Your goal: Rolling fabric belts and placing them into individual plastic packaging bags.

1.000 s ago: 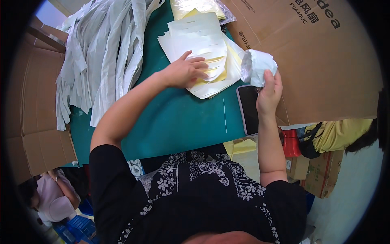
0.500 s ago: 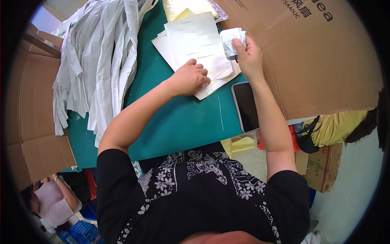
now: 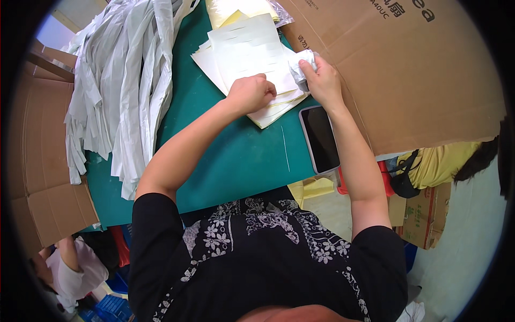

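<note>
A stack of white sheets with yellowish edges (image 3: 247, 48) lies fanned out on the green tabletop. Over its near part is my left hand (image 3: 250, 94), fingers curled with the tips close together at the sheets; what they pinch, if anything, I cannot make out. To the right, my right hand (image 3: 324, 81) grips a small crumpled white packet (image 3: 301, 67), thumb on top, above the stack's right edge. A dark underside shows on the packet's near end. Just nearer to me lies a phone (image 3: 320, 139) with a dark screen and pale case.
Long white plastic bags (image 3: 129, 86) hang in a heap at the left. A large cardboard box (image 3: 407, 80) fills the right side, another cardboard piece (image 3: 48, 155) the left. Yellow material in clear plastic (image 3: 247, 11) lies at the back. Other people (image 3: 78, 268) are at lower left and right.
My right hand has brought the packet lower and closer to the sheets, tilting it. My left hand has shifted slightly away from me over the stack. The whole view has moved a little.
</note>
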{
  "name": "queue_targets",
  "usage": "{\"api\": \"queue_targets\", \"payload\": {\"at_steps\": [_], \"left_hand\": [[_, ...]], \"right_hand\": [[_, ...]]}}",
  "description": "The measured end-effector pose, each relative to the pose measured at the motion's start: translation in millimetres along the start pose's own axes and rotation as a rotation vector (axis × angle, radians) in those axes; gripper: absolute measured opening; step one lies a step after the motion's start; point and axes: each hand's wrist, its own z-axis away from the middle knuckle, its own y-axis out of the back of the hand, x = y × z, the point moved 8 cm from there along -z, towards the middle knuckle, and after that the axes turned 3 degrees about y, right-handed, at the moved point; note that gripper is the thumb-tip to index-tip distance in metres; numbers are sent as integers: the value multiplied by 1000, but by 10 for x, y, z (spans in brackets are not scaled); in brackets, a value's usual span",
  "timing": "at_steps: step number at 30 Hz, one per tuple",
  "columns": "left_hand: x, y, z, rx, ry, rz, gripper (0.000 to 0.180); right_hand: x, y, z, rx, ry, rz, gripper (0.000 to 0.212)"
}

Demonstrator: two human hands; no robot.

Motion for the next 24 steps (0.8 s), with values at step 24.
{"api": "queue_targets", "payload": {"at_steps": [24], "left_hand": [[191, 293, 551, 627, -327, -244, 9]], "right_hand": [[-175, -343, -5, -215, 95, 439, 44]]}}
